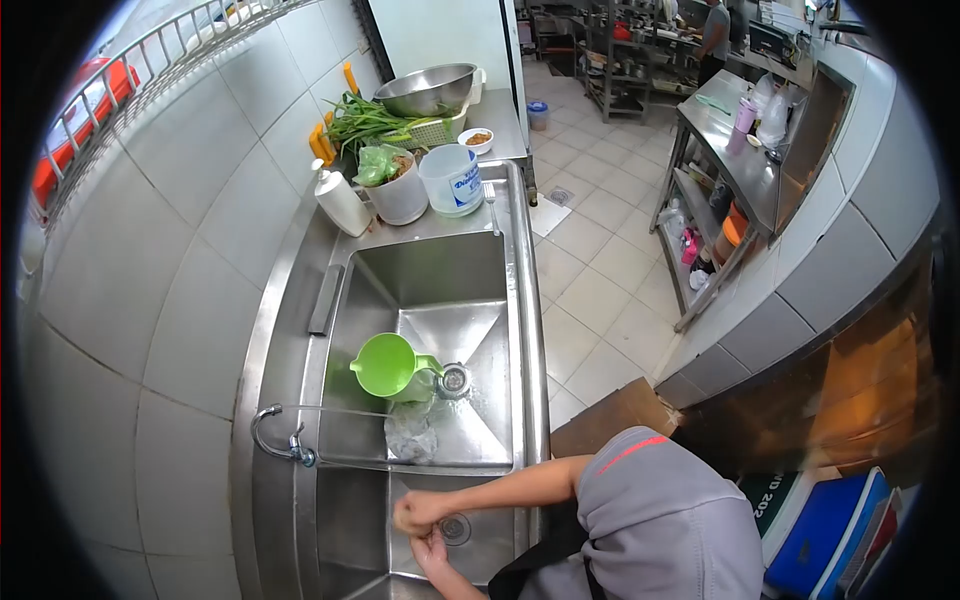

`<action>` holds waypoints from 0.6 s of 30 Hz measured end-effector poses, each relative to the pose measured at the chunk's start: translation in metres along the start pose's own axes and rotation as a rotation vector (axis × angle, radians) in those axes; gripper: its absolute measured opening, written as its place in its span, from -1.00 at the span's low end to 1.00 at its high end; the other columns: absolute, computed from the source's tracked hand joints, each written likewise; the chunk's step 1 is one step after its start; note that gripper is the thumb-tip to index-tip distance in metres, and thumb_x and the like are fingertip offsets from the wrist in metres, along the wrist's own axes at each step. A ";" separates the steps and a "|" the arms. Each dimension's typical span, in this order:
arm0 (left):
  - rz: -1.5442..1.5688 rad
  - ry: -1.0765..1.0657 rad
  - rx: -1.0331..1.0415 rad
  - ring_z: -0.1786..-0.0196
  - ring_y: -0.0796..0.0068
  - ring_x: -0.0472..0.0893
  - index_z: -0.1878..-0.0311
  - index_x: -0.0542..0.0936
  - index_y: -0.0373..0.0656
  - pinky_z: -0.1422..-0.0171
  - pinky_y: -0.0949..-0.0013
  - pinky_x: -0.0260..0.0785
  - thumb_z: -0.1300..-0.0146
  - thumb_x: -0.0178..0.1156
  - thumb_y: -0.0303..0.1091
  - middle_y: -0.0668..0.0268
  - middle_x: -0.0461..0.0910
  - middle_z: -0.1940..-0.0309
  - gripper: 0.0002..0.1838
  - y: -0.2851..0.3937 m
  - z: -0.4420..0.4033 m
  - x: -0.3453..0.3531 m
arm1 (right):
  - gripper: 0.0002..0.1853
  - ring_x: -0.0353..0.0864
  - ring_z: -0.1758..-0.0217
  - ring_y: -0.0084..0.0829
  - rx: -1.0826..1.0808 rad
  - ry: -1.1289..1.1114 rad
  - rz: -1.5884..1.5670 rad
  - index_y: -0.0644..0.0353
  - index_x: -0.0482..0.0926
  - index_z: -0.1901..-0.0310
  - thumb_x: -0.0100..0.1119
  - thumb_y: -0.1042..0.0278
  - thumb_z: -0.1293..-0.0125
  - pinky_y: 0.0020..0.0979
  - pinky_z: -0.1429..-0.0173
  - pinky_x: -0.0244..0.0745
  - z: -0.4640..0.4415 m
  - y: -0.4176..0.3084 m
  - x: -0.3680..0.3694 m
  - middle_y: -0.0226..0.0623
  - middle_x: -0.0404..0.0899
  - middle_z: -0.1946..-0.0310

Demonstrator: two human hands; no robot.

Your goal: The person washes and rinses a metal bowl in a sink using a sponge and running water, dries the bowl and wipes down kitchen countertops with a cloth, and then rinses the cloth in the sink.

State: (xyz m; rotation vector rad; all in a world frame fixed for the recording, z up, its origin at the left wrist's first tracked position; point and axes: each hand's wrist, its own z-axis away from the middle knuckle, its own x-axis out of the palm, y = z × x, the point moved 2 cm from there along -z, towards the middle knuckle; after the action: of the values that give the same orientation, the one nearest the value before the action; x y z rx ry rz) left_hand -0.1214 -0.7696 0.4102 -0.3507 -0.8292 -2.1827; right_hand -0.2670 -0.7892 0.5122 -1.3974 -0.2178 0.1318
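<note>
My right hand point(418, 511) is closed over the near sink basin point(350, 520). Just below it is my left hand point(431, 549), its fingers drawn in and touching the right hand. Whatever lies between them, if anything, is hidden. Under the hands a drain point(455, 529) shows in the basin floor. To their left, the tap point(283, 440) sends a thin stream of water into the larger basin point(425, 270). A green plastic jug point(384, 365) stands in that basin beside its drain strainer point(453, 380), with a clear, glistening patch point(411, 432) close by.
On the far ledge are a white pump bottle point(342, 203), a tub of scraps point(398, 196), a clear bucket point(452, 181) and a fork point(490, 205). Behind them are green vegetables point(372, 124) and a steel bowl point(425, 90). Tiled wall point(190, 330) borders the left.
</note>
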 end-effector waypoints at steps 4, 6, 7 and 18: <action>-0.165 -0.249 0.061 -0.06 0.38 0.39 -0.07 0.32 -0.20 -0.12 0.26 0.27 -0.24 -0.07 -0.22 0.29 0.40 0.01 -0.62 -0.009 0.044 0.044 | -0.67 0.42 0.41 -0.50 0.188 0.364 -0.506 0.26 0.42 0.41 0.13 0.10 -0.06 -0.46 0.28 0.36 0.003 0.028 -0.012 -0.37 0.44 0.56; -0.177 -0.239 -0.034 -0.02 0.37 0.43 -0.05 0.33 -0.18 -0.08 0.26 0.30 -0.25 -0.09 -0.20 0.29 0.41 0.02 -0.63 -0.013 0.070 0.058 | -0.61 0.44 0.41 -0.50 0.179 0.390 -0.368 0.26 0.40 0.39 0.13 0.03 -0.07 -0.45 0.28 0.37 0.016 0.022 -0.005 -0.36 0.46 0.53; -0.171 -0.233 -0.074 0.00 0.36 0.44 -0.04 0.34 -0.17 -0.06 0.26 0.31 -0.25 -0.10 -0.19 0.28 0.41 0.03 -0.64 -0.016 0.084 0.066 | -0.59 0.46 0.40 -0.50 0.172 0.392 -0.291 0.25 0.39 0.38 0.13 -0.01 -0.07 -0.44 0.28 0.37 0.021 0.017 -0.004 -0.35 0.47 0.51; 0.018 -0.228 0.424 0.09 0.39 0.50 -0.02 0.35 -0.25 0.04 0.38 0.40 -0.21 0.00 -0.32 0.18 0.44 0.10 -0.66 -0.026 0.102 0.063 | -0.75 0.45 0.36 -0.35 -0.278 0.575 0.043 0.18 0.40 0.21 -0.08 0.58 -0.02 -0.38 0.21 0.38 0.038 0.004 0.027 -0.23 0.45 0.44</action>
State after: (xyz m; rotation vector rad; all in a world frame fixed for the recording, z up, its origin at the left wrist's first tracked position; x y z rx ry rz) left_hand -0.1846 -0.7244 0.5056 -0.3930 -1.3778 -1.9070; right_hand -0.2490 -0.7460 0.5165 -1.6561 0.2820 -0.2746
